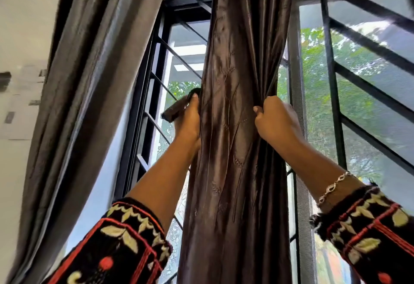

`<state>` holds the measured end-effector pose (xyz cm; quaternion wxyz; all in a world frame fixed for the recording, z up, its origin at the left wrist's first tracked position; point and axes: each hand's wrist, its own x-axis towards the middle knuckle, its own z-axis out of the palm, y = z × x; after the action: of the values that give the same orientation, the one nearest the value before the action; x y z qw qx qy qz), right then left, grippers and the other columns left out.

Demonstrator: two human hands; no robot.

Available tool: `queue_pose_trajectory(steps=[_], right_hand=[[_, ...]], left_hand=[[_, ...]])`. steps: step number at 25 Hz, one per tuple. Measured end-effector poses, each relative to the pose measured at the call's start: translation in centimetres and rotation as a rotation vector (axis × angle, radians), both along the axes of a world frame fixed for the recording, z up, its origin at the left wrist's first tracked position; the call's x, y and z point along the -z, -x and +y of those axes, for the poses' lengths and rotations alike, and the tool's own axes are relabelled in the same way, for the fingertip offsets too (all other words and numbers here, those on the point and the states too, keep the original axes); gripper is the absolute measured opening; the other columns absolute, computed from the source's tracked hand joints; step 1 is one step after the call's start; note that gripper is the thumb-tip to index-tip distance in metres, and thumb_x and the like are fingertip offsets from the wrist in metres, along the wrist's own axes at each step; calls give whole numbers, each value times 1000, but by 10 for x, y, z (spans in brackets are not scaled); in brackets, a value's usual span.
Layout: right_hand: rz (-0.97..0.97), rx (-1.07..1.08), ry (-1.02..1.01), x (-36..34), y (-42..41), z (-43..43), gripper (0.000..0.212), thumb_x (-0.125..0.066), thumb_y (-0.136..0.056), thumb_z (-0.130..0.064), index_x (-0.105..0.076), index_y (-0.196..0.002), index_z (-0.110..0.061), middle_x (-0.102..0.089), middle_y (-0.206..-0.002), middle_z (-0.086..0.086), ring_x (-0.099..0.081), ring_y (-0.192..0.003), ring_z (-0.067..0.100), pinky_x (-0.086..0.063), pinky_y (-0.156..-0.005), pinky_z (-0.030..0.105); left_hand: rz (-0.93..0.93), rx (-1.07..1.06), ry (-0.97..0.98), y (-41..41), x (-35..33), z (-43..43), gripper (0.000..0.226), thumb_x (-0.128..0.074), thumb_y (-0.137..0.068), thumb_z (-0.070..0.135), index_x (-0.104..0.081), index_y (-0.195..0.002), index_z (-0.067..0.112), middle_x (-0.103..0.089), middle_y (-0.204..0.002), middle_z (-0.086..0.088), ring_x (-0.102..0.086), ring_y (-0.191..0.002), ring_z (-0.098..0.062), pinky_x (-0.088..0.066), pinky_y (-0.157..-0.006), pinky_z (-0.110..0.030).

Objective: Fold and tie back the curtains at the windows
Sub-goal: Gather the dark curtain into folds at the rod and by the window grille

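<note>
A shiny dark brown curtain (237,126) hangs gathered into a narrow column in front of the window. My left hand (188,120) is at its left edge and holds a dark brown tie-back strip (177,107) that sticks out to the left. My right hand (274,119) grips the bunched folds at the curtain's right edge, fingers curled round the fabric. Both arms reach upward, with the curtain between them.
A grey curtain (89,82) hangs slanted at the left beside a white wall (20,25). Black window bars (331,82) and a mesh screen stand behind the brown curtain, with green trees outside.
</note>
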<state>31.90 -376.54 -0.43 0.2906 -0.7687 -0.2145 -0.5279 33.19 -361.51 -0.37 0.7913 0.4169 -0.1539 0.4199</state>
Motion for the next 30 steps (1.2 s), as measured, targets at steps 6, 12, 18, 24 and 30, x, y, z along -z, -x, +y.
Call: queue_pose_trajectory(steps=[6, 12, 18, 24, 30], right_hand=[[2, 117, 42, 0, 7, 8, 24, -48, -91, -9, -39, -68, -9, -60, -87, 16, -58, -90, 36, -34, -65, 31], [-93, 215, 124, 5, 11, 21, 18, -44, -91, -8, -57, -103, -5, -64, -107, 18, -60, -102, 38, -33, -67, 31], [-136, 133, 135, 16, 0, 18, 23, -40, -93, -11, -56, -109, -6, -66, -105, 14, -62, -98, 35, -44, -74, 35], [-222, -162, 110, 35, -16, 8, 24, -45, -78, -5, -58, -99, -5, -65, -99, 14, -53, -102, 34, -37, -77, 33], [-215, -235, -329, 41, -42, -17, 60, -33, -82, -55, -68, -103, -11, -67, -102, 9, -57, -100, 26, -39, -78, 29]], left_hand=[[-278, -88, -354, 2, 0, -11, 21, -66, -77, 26, -64, -90, 10, -61, -99, -26, -59, -92, -30, -48, -88, -51], [12, -22, -370, 29, -3, -62, 37, -39, -95, 44, -52, -74, 16, -60, -85, -7, -58, -83, -23, -47, -78, -36], [-90, -24, -400, 19, -5, -72, 11, -70, -79, 10, -62, -73, 8, -60, -48, 8, -59, -57, -15, -49, -67, -31], [-29, -388, -464, 11, -10, -72, 38, -60, -61, 20, -66, -95, 5, -68, -94, -22, -64, -91, -41, -52, -83, -52], [46, -597, -523, 23, -7, -87, 22, -50, -89, 8, -59, -106, -3, -62, -111, -23, -56, -106, -38, -46, -87, -40]])
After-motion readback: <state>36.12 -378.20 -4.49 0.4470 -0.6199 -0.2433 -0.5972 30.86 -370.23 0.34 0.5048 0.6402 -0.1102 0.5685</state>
